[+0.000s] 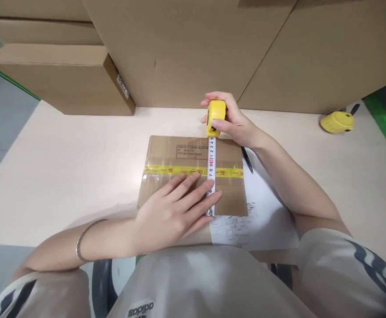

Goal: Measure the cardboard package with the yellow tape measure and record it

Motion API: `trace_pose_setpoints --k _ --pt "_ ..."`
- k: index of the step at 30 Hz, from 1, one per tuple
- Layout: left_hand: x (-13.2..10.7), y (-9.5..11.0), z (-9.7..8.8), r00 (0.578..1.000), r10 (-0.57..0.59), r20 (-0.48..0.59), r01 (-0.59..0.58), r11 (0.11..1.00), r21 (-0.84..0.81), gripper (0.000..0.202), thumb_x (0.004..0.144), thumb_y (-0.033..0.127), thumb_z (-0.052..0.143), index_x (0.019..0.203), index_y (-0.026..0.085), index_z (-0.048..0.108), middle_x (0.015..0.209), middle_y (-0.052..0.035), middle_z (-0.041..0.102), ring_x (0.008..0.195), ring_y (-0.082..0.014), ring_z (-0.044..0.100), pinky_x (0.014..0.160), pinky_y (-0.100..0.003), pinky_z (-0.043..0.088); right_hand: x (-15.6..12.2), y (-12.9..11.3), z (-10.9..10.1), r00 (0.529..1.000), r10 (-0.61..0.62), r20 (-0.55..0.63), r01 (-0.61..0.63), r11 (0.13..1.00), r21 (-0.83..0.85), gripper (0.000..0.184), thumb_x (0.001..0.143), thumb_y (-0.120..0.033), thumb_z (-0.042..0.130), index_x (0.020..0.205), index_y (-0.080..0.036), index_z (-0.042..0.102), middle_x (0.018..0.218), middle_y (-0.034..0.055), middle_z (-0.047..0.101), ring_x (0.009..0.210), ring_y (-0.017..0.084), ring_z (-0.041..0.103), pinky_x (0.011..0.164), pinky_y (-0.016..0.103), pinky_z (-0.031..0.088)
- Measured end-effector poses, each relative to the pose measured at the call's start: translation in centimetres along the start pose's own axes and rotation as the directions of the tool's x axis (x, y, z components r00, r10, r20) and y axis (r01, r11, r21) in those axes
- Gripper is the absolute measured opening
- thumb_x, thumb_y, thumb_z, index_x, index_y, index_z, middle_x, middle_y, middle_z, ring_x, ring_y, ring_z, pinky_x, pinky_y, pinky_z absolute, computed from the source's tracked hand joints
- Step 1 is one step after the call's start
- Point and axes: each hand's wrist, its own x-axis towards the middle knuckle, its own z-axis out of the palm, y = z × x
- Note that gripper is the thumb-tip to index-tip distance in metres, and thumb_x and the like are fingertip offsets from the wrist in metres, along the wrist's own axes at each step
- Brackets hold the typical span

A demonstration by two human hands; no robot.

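Note:
A small cardboard box (227,194) with yellow printed tape across its top lies in front of me on the table. My right hand (232,117) is wrapped round the yellow case of a tape measure (216,112) at the box's far edge. From the case the white blade (212,154) runs toward me over the box top, and its near end is close to the box's near edge. Flat on the box, my left hand (179,205) has its fingers stretched out, some of them resting across the blade.
Large cardboard boxes (193,57) wall off the back of the table (63,163), with a smaller carton (63,84) at the left. A second yellow tape measure (337,122) sits at the far right. Beside the small box are a black pen (247,160) and a sketched-on paper sheet (265,212).

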Motion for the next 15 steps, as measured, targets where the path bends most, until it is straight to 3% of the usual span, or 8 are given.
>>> trace_pose_setpoints --k 4,15 --pt "0.1 0.0 0.0 1.000 0.001 -0.009 0.000 1.000 0.013 0.042 0.108 0.039 0.065 0.143 0.016 0.069 0.144 -0.0081 0.077 0.131 -0.0317 0.073 0.109 -0.045 0.058 0.0 0.1 -0.5 1.000 -0.001 0.031 0.000 1.000 0.011 0.074 0.091 -0.055 0.072 0.153 -0.035 0.037 0.156 0.0081 0.048 0.116 0.023 0.064 0.108 0.051 0.058" --pt "-0.2 0.0 0.1 1.000 0.015 0.004 -0.015 0.999 0.038 0.044 0.109 0.040 0.062 0.146 0.017 0.066 0.147 -0.0087 0.075 0.132 -0.0307 0.072 0.112 -0.044 0.057 0.0 -1.0 -1.2 0.996 0.052 0.076 -0.056 0.998 0.040 0.080 0.077 -0.065 0.087 0.138 -0.036 0.044 0.147 0.0075 0.048 0.119 0.027 0.062 0.101 0.051 0.060"
